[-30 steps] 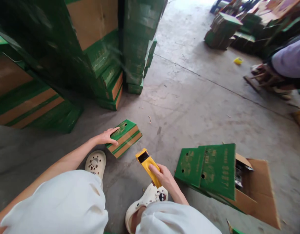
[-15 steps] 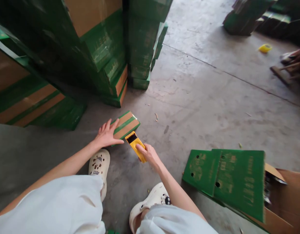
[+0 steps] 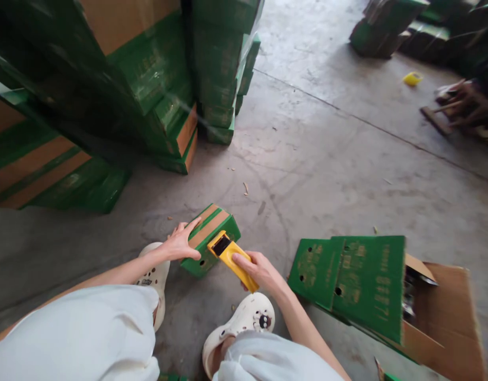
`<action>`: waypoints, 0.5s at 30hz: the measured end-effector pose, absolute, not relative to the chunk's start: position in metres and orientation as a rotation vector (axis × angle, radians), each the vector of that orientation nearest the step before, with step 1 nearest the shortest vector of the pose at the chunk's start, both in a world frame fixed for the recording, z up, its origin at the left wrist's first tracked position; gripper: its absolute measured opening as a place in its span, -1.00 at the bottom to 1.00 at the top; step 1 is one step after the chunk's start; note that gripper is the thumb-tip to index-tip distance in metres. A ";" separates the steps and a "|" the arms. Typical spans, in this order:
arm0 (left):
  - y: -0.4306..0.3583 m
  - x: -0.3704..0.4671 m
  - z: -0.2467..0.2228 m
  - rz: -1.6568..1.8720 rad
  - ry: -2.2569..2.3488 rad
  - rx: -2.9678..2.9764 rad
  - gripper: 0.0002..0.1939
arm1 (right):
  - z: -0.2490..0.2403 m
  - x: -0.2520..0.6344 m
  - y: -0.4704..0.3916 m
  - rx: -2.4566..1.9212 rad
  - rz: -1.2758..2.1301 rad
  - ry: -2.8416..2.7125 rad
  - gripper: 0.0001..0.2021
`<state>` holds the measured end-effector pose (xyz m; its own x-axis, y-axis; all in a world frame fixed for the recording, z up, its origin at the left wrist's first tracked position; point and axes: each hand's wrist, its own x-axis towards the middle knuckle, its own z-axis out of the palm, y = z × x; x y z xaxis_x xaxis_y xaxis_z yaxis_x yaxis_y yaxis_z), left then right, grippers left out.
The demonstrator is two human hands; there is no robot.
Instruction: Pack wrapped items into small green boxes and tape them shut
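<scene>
A small green carton (image 3: 218, 225) with brown stripes stands tilted on the floor in front of my feet. Across its left end lies my left hand (image 3: 183, 242), fingers over the top and thumb at the near side, gripping it. My right hand (image 3: 256, 269) is closed around a yellow handheld tool (image 3: 236, 260) with a dark window in its head. The tool's head is at the carton's near upper edge; whether it touches, I cannot tell. The far fingers of my right hand are hidden behind the tool.
An opened larger green carton (image 3: 355, 286) lies to the right, its brown flaps (image 3: 450, 312) spread. Tall stacks of green cartons (image 3: 164, 106) rise at upper left. A yellow roll (image 3: 412, 79) and a wooden stool-like object (image 3: 453, 108) are at far right. My white clogs (image 3: 244, 323) flank the work.
The carton has tipped so that its green near side with a hole shows. My left hand has moved with it, and the tool's head has come over the carton's near edge.
</scene>
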<state>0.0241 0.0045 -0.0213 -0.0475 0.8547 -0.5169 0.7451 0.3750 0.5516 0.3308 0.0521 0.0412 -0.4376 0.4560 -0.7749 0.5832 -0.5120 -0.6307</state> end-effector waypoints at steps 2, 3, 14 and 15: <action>0.000 0.024 -0.034 0.209 1.775 1.436 0.25 | 0.037 0.323 0.045 1.659 -2.058 1.521 -0.51; 0.001 0.022 -0.039 0.225 1.773 1.454 0.23 | 0.034 0.316 0.043 1.691 -2.030 1.549 -0.51; 0.016 0.011 -0.036 0.140 1.809 1.454 0.16 | 0.046 0.369 0.007 1.774 -2.009 1.582 -0.48; 0.015 0.011 -0.037 0.144 1.806 1.460 0.15 | 0.045 0.384 -0.003 1.822 -2.028 1.510 -0.48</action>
<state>0.0112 0.0152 -0.0369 -0.0220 0.8662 -0.4992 0.7763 0.3294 0.5375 0.3837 -0.0033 0.0451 -0.3166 0.5502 -0.7727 0.5826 -0.5300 -0.6161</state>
